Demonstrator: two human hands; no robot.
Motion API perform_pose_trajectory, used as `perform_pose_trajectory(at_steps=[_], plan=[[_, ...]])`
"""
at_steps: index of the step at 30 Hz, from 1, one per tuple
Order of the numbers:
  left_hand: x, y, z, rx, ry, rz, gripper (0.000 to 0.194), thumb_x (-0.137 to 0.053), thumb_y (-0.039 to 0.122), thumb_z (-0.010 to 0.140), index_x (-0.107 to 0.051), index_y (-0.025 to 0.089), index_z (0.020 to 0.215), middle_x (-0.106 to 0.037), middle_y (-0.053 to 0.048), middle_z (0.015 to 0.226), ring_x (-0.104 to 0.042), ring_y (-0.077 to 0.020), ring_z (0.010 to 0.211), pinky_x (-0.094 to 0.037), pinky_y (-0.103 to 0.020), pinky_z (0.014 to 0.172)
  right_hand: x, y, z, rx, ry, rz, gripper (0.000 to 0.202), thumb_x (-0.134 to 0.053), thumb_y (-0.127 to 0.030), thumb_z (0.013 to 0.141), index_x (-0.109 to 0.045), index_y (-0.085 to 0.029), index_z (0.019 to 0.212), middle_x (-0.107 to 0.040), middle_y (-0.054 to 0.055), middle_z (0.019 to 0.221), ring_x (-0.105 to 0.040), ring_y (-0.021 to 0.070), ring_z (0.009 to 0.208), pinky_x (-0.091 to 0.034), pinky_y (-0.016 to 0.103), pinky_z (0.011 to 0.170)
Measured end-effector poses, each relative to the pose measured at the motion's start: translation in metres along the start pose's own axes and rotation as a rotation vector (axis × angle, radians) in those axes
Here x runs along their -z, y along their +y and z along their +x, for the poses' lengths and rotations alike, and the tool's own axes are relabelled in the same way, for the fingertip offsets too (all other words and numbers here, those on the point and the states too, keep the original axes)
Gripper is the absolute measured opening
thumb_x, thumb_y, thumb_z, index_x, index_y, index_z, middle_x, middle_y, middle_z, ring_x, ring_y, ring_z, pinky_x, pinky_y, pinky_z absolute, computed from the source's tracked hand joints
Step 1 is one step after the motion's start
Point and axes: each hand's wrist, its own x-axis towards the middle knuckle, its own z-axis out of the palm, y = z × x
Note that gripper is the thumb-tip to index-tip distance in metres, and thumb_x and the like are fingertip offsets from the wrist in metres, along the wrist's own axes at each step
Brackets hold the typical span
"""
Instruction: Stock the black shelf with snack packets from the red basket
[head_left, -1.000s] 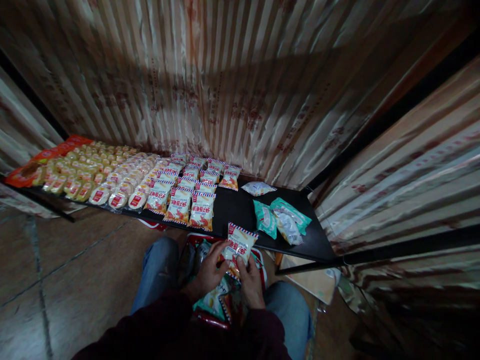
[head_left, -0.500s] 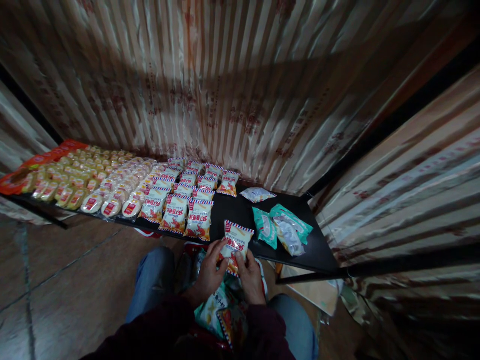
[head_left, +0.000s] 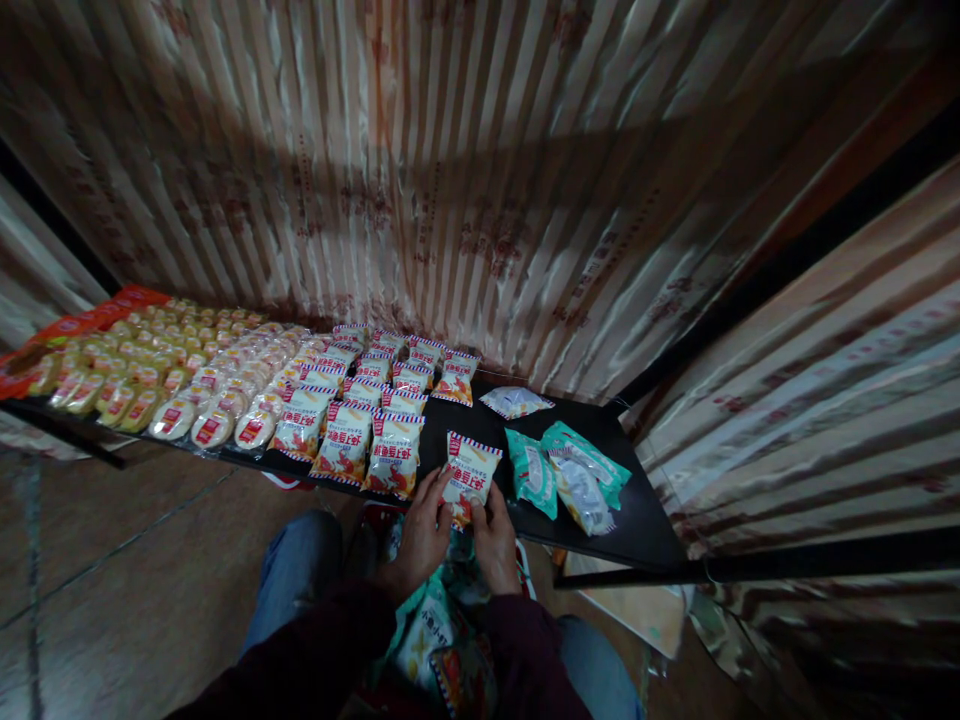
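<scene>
Between my hands is a white and orange snack packet (head_left: 471,472) with a striped top edge, at the front edge of the black shelf (head_left: 637,505). My left hand (head_left: 421,530) grips its left side, and my right hand (head_left: 495,540) grips its lower right side with the thumb on the front. Matching snack packets (head_left: 394,455) stand in rows just to the left. Right of my hands lie green packets (head_left: 534,470) and a white-and-green packet (head_left: 581,490), with a white packet (head_left: 516,402) farther back.
Clear-wrapped round snacks (head_left: 212,425) and yellowish ones (head_left: 116,400) fill the shelf's left part beside an orange bag (head_left: 71,325). Below, between my knees, a container holds green packets (head_left: 424,630). Black frame bars (head_left: 825,560) and a striped curtain (head_left: 450,200) bound the shelf.
My hands have brought the held packet slightly forward to the shelf's front edge, where it stands more upright. The view has shifted a little.
</scene>
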Motion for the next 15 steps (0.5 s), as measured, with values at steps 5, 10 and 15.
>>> perform_pose_trajectory(at_steps=[5,10,15], plan=[[-0.005,-0.003,0.007,0.022,0.021,0.077,0.052,-0.038,0.013,0.085,-0.042,0.019,0.137,-0.038,-0.009,0.146,-0.036,-0.0199,0.135,-0.030,-0.038,0.113,-0.006,0.004,0.011,0.001,0.014,-0.019,0.064,-0.049,-0.047,0.079,-0.049,-0.011,0.132,-0.062,0.015,0.122,-0.061,0.0267,0.104,-0.045,0.040,0.091],[-0.013,-0.009,0.013,0.021,0.018,0.153,0.055,-0.037,0.014,0.086,-0.036,0.016,0.141,-0.032,-0.013,0.150,-0.029,-0.0223,0.139,-0.028,-0.043,0.114,-0.013,0.010,0.028,0.004,0.042,-0.046,0.059,-0.049,-0.043,0.079,-0.051,-0.014,0.130,-0.063,0.013,0.122,-0.060,0.0257,0.106,-0.045,0.039,0.091],[-0.023,-0.017,0.018,-0.016,0.028,0.167,0.060,-0.035,0.009,0.083,-0.031,0.015,0.143,-0.025,-0.011,0.154,-0.020,-0.0214,0.143,-0.024,-0.044,0.116,-0.017,0.007,0.045,0.020,0.044,-0.074,0.059,-0.047,-0.044,0.079,-0.051,-0.014,0.130,-0.063,0.014,0.121,-0.060,0.0258,0.107,-0.045,0.039,0.091]])
